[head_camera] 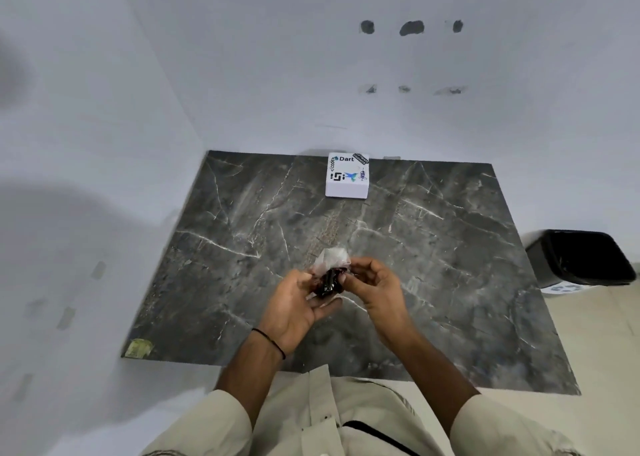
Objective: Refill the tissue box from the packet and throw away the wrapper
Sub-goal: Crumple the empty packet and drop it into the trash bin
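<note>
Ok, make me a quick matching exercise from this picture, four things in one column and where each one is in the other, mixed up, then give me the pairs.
Things:
1. white tissue box
2. dark packet
3. black bin
4. yellowish sticker

Places:
A. on the floor, right of the marble table
B. near left corner of the table
C. far edge of the table, by the wall
D. held between the left hand and right hand above the table

Pairs: 1-C, 2-D, 3-A, 4-B

Table (pixel 450 248) is finished in dark grey marble with white veins; white, stickered box (pixel 347 176); black bin (pixel 581 258).
</note>
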